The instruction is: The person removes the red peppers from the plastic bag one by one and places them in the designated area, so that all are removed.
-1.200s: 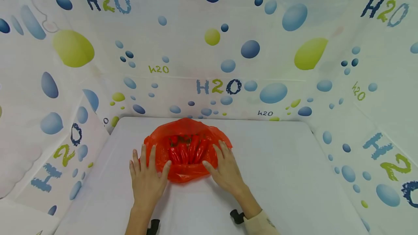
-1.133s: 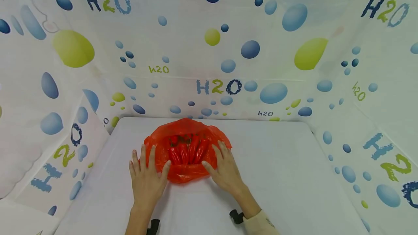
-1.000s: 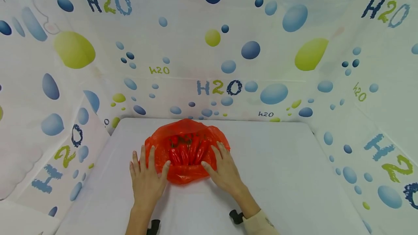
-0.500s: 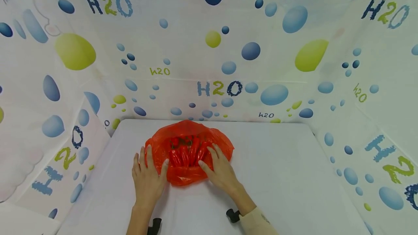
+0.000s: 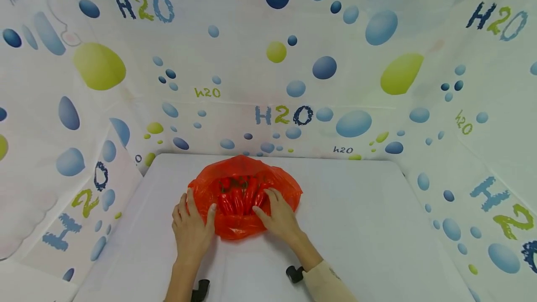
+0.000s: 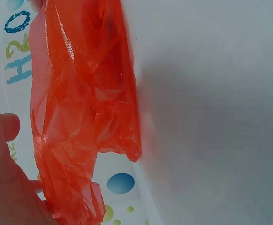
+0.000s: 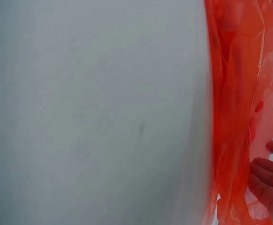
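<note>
- A white table (image 5: 356,218) is seen, walled on three sides by a curtain (image 5: 293,59) printed with blue and green bubbles and "H2O" lettering.
- A red plastic bag (image 5: 235,225) lies near the middle of the table, toward its far edge, its mouth spread so that red chili peppers (image 5: 239,197) with green stems are shown inside.
- The left hand (image 5: 192,227) is laid flat on the bag's left edge, fingers straight and together; nothing is gripped by it.
- The right hand (image 5: 278,216) is rested on the bag's right side, its fingers bent slightly onto the film just beside the peppers; whether film is pinched cannot be told.
- In the wrist views the film (image 6: 80,117) is seen as thin, glossy and heavily creased, so it is judged light, limp and slippery, and easily torn.
- The peppers are judged light but loose, likely to roll out if one side alone is raised.
- Hold is best taken at the rim, gathered from both sides.
</note>
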`<state>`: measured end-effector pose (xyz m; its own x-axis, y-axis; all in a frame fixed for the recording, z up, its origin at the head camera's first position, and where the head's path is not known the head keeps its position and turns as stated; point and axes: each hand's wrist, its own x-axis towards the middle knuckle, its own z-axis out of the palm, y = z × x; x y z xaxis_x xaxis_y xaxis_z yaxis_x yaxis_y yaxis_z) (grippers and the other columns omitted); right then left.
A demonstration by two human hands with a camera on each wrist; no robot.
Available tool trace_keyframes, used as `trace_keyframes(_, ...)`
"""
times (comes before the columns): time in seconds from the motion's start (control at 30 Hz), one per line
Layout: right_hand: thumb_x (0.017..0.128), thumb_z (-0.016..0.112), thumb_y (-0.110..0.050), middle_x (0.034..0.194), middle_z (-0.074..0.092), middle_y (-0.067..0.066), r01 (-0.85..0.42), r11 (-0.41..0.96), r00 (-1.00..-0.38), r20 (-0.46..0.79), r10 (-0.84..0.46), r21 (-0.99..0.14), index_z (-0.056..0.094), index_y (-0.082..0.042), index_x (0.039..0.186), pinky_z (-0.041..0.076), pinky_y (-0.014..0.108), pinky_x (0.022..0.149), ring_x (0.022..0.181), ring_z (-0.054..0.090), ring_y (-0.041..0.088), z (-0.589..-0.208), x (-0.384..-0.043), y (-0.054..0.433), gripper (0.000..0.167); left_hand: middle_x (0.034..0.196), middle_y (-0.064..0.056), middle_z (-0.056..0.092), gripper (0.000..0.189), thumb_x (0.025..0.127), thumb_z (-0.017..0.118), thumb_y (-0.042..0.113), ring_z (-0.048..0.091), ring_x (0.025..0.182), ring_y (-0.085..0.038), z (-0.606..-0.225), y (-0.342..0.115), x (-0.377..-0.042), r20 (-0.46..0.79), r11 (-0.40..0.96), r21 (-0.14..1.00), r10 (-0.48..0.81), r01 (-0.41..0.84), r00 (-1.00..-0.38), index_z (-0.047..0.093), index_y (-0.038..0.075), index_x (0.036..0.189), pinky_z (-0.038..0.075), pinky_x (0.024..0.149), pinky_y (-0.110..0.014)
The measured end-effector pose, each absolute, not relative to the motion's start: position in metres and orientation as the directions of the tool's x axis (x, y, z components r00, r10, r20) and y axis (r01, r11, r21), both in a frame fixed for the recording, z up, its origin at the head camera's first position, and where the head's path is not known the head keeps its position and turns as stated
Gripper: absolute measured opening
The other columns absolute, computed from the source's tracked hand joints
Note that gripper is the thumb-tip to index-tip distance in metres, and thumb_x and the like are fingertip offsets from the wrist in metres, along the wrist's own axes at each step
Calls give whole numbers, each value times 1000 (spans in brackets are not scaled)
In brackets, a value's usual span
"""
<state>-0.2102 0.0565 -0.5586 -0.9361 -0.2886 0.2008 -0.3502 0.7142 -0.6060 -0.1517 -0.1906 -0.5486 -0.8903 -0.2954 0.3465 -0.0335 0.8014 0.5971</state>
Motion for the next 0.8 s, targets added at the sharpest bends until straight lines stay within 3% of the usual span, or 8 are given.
trace_keyframes(0.27, 99, 70, -42, 142, 58, 11, -286, 695, -958, 192, -212, -659, 55, -7, 145, 55, 47, 99, 123, 63, 28, -560, -215, 50, 60, 157, -33, 26, 82, 105, 57, 37, 25, 140, -51, -551, -187, -158, 322, 732, 681, -326, -22, -889, 12, 3, 165, 31, 103, -69)
trace_keyframes(0.5, 96, 75, -31, 104, 72, 4, -235, 652, -970, 222, -104, -721, 66, -4, 131, 57, 28, 73, 82, 67, 12, -559, -227, 50, 45, 137, -36, 36, 66, 108, 51, 23, 34, 125, -50, -556, -186, -166, 352, 684, 729, -373, 2, -858, 22, -5, 159, 36, 97, -62)
trace_keyframes(0.63, 95, 76, -30, 94, 72, 1, -228, 652, -969, 235, -78, -723, 69, -3, 124, 56, 28, 70, 76, 66, 10, -565, -231, 49, 40, 131, -33, 40, 58, 110, 47, 23, 44, 117, -48, -559, -188, -167, 315, 612, 790, -430, -16, -846, 27, -6, 156, 42, 96, -62)
trace_keyframes(0.8, 95, 75, -32, 86, 71, -3, -186, 655, -976, 214, -37, -733, 70, -1, 122, 55, 28, 69, 71, 65, 7, -570, -233, 44, 41, 125, -27, 43, 50, 112, 40, 22, 51, 101, -42, -562, -191, -166, 249, 540, 840, -469, -52, -847, 30, -5, 153, 45, 86, -56)
